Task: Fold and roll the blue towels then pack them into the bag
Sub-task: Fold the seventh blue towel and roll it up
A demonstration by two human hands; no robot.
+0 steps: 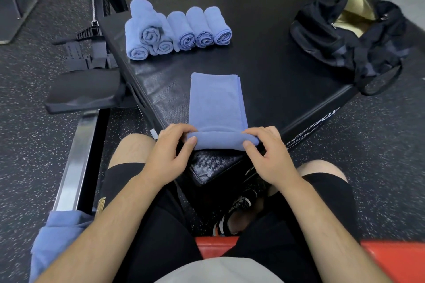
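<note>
1. Six rolled towels (187, 40), soft blue terry, upper left of centre on the bench (264, 64); spiral ends towards the camera, three side by side, three more piled as a small pyramid at their left.
2. At centre, one folded towel (216, 99): long flat rectangle on the black, grained, padded top, its near end curled into a short tube at the bench corner.
3. Left hand (171, 149) pinching the tube's left end, thumb on the near side, fingers curled over the top.
4. Right hand (270, 156) pinching the right end likewise.
5. Upper right: black fabric bag (340, 39), slumped and crumpled, one strap looping over the bench edge.
6. Lower left: rumpled blue cloth (57, 234) draped at the near end of a smooth metal rail (76, 156).
</note>
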